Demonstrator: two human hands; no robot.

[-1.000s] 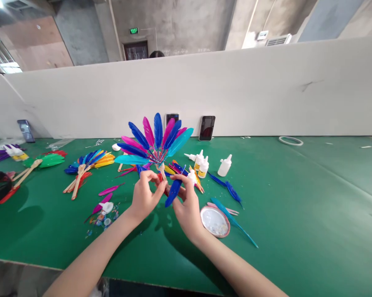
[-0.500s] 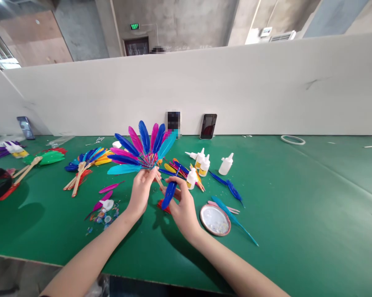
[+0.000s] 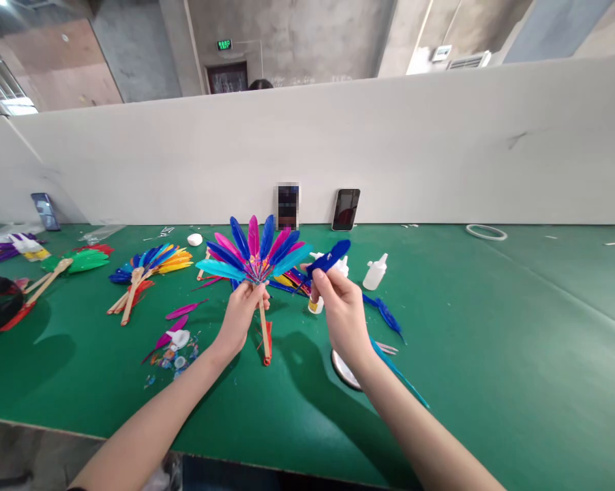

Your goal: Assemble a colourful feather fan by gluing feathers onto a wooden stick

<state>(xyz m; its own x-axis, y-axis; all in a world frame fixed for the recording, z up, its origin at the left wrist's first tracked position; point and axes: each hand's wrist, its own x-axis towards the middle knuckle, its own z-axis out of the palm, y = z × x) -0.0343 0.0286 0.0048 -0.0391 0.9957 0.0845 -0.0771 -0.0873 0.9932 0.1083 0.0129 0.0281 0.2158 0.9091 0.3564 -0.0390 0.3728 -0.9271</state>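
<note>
My left hand [image 3: 242,315] grips a feather fan [image 3: 254,240] where its feathers meet the wooden handle. Pink, dark blue and turquoise feathers spread upward from it, and a red tassel [image 3: 268,339] is at the handle's lower end. A dark blue feather [image 3: 331,256] is pinched in my right hand [image 3: 342,307], to the right of the fan and apart from it. Behind the right hand stand white glue bottles, one of them [image 3: 316,304] partly covered by the fingers. That hand also hides much of a round dish [image 3: 344,372].
Finished-looking feather fans [image 3: 133,278] lie at left. Loose pink feathers [image 3: 177,327] and a pile of sequins [image 3: 177,358] are near my left forearm. Another glue bottle [image 3: 375,273], blue feathers [image 3: 388,318] and a turquoise feather [image 3: 400,376] lie right. Phones [image 3: 345,210] lean on the white partition [image 3: 414,150].
My right hand has moved right and up, away from the fan's handle, with the dark blue feather. The fan has turned more upright and shifted slightly right in my left hand.
</note>
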